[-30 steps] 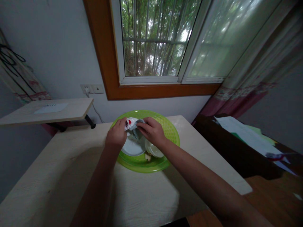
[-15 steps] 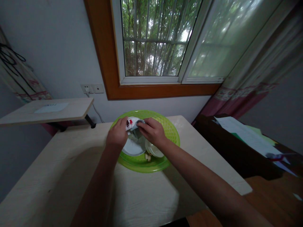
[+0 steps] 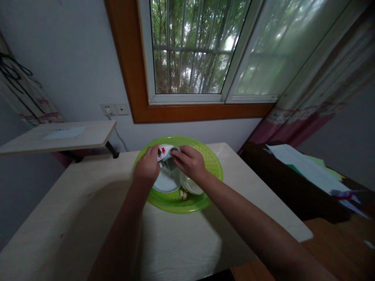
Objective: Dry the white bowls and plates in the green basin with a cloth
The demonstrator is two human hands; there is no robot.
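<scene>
Over a green plastic basin [image 3: 215,166], my left hand [image 3: 147,166] is closed around a white bowl-like piece with a red and dark print [image 3: 163,151]. My right hand [image 3: 191,162] pinches a grey cloth-like piece [image 3: 174,150] at that item's right edge. Its exact kind is blurred. Below the hands, a white plate [image 3: 166,183] lies in the basin. To its right sits a white bowl [image 3: 193,188], partly covered by my right hand and wrist. Small light wooden pieces [image 3: 183,194] lie by the bowl. My fingers hide part of both held things.
The basin stands on a pale wooden table [image 3: 178,242] against the window wall. At the left is a raised shelf [image 3: 99,134] with a paper on it. A dark surface at right bears papers [image 3: 301,166]. A white cable [image 3: 121,140] runs down behind the table.
Both hands and the printed white piece have shifted very slightly to the right. The grip looks the same, and the dishes in the basin stay put.
</scene>
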